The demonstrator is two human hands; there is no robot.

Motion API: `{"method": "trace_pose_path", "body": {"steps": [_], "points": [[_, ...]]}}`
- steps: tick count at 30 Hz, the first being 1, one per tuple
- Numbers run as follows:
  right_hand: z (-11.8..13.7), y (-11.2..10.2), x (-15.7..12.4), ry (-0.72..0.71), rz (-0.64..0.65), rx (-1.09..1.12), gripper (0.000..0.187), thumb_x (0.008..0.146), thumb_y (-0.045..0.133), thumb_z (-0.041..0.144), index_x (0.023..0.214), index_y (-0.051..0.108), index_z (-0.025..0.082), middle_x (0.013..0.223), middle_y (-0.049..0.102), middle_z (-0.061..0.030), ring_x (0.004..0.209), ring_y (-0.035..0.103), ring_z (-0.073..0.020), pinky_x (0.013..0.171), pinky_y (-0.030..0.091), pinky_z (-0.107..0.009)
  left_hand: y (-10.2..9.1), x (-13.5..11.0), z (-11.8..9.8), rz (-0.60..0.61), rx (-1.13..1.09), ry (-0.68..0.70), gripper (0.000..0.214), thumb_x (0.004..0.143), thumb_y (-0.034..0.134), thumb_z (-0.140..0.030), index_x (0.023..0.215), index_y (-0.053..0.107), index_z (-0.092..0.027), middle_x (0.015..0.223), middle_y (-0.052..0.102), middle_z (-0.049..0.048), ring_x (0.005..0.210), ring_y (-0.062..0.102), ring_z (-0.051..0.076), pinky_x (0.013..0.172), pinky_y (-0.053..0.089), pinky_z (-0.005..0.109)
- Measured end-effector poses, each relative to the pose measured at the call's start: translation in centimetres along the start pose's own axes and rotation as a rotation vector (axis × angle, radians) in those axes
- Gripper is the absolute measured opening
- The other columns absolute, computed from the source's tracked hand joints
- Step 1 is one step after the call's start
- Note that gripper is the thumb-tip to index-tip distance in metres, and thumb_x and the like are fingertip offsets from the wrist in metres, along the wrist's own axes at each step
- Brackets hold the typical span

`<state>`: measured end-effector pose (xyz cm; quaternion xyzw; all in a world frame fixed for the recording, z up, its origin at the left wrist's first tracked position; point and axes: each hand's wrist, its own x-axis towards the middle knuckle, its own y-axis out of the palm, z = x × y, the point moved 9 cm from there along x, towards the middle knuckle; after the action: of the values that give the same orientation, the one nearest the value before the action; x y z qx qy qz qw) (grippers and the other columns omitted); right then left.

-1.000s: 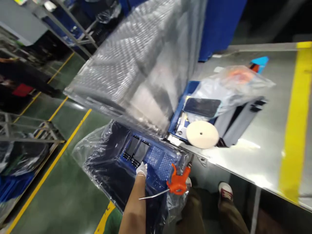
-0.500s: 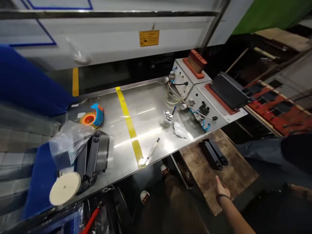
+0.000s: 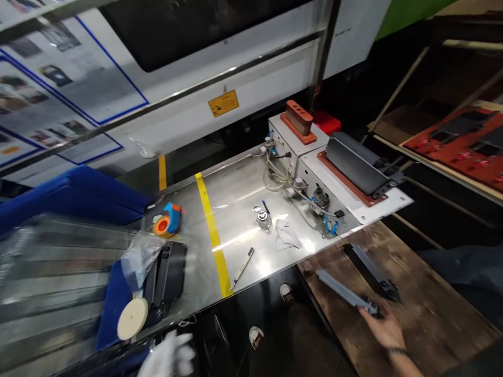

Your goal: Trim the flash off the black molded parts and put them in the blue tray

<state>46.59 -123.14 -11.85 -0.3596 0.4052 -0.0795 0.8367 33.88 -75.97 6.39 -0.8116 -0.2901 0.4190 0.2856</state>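
My right hand (image 3: 383, 324), bare with a dark band at the wrist, grips one end of a long, narrow dark-grey plastic part (image 3: 341, 288). It holds the part over a brown wooden board (image 3: 326, 319). A similar dark plastic part (image 3: 371, 272) lies on that board, just beyond. In a white glove, my left hand (image 3: 168, 356) shows at the bottom edge, blurred, its fingers apart and nothing seen in them. Near it are a cream round disc (image 3: 132, 318) and black plastic parts (image 3: 167, 277) at the metal table's left end.
On the metal table (image 3: 236, 209) lie a cutter knife (image 3: 242, 268), a white cloth (image 3: 286, 234), a small jar (image 3: 262, 217) and an orange-blue tape dispenser (image 3: 168, 220). Fixture boxes with hoses (image 3: 357, 188) stand at its right end. A rack with red trays (image 3: 463, 141) is farther right.
My right hand has taken hold of one of the two dark parts on the board and lifted it. My gloved left hand has come into view. The view has shifted.
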Motion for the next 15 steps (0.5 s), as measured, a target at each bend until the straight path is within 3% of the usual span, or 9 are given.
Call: {"method": "trace_pose_path", "body": {"steps": [1,3,5,6,8,9,11,15], "points": [[1.1,1.1,-1.7,-0.089,0.056,-0.001,0.036,0.077,0.072,0.042,0.101,0.062,0.017,0.091,0.07,-0.0083,0.094,0.067,-0.0285,0.087,0.056,-0.051,0.5,-0.9,-0.8,0.044,-0.009,0.04,0.034,0.089,0.055,-0.05,0.095,0.074,-0.022,0.095,0.074,0.0051,0.089,0.068,0.026,0.086,0.056,0.043],[4.2,4.1,-5.7,-0.288,0.191,-0.005,0.044,0.067,0.07,0.048,0.1,0.062,0.02,0.091,0.072,-0.0122,0.099,0.068,-0.0362,0.089,0.056,-0.053,3.5,-2.8,-3.4,0.22,0.045,0.217,0.031,0.081,0.064,-0.049,0.101,0.076,-0.029,0.11,0.075,0.0058,0.107,0.066,0.031,0.102,0.05,0.044],[8.2,7.7,-10.2,-0.49,0.351,-0.023,0.058,0.065,0.064,0.054,0.111,0.062,0.019,0.1,0.073,-0.0142,0.101,0.069,-0.0361,0.09,0.057,-0.049,7.9,-4.5,-6.2,0.421,0.22,0.434,0.059,0.07,0.076,-0.04,0.128,0.067,-0.031,0.141,0.061,0.0089,0.135,0.049,0.036,0.12,0.03,0.048],[10.5,9.6,-12.5,-0.599,0.447,-0.036,0.064,0.065,0.063,0.055,0.118,0.062,0.018,0.108,0.073,-0.014,0.104,0.069,-0.0338,0.092,0.057,-0.045,9.2,-4.4,-6.7,0.458,0.26,0.436,0.067,0.063,0.081,-0.031,0.128,0.067,-0.026,0.138,0.063,0.0137,0.133,0.05,0.041,0.12,0.029,0.052],[15.3,13.3,-16.6,-0.811,0.65,-0.067,0.066,0.067,0.065,0.054,0.124,0.063,0.02,0.12,0.07,-0.0109,0.11,0.068,-0.0283,0.096,0.055,-0.037,9.3,-2.9,-5.6,0.4,0.476,0.275,0.048,0.074,0.064,-0.016,0.121,0.069,-0.005,0.122,0.066,0.0298,0.119,0.059,0.048,0.106,0.037,0.064],[17.6,15.0,-18.3,-0.902,0.751,-0.088,0.062,0.07,0.065,0.055,0.123,0.065,0.022,0.12,0.071,-0.009,0.109,0.068,-0.0257,0.095,0.055,-0.035,8.2,-2.1,-4.9,0.354,0.505,0.198,0.044,0.075,0.063,-0.016,0.116,0.069,-0.002,0.116,0.068,0.031,0.112,0.062,0.049,0.099,0.043,0.063],[22.2,18.1,-20.1,-1.041,0.909,-0.14,0.048,0.081,0.06,0.054,0.114,0.069,0.021,0.112,0.073,-0.0074,0.101,0.07,-0.0218,0.093,0.056,-0.035,4.3,-1.1,-3.2,0.241,0.31,0.061,0.042,0.074,0.069,-0.025,0.112,0.069,-0.007,0.111,0.072,0.0249,0.107,0.067,0.043,0.094,0.049,0.054],[29.6,22.9,-20.0,-1.239,0.954,-0.255,0.027,0.091,0.063,0.044,0.097,0.068,0.018,0.109,0.071,-0.0079,0.108,0.064,-0.0224,0.103,0.046,-0.049,-4.0,-1.9,-0.4,0.024,-0.414,-0.036,0.038,0.077,0.067,-0.032,0.11,0.069,-0.014,0.119,0.073,0.0141,0.114,0.067,0.028,0.102,0.049,0.038]]}}
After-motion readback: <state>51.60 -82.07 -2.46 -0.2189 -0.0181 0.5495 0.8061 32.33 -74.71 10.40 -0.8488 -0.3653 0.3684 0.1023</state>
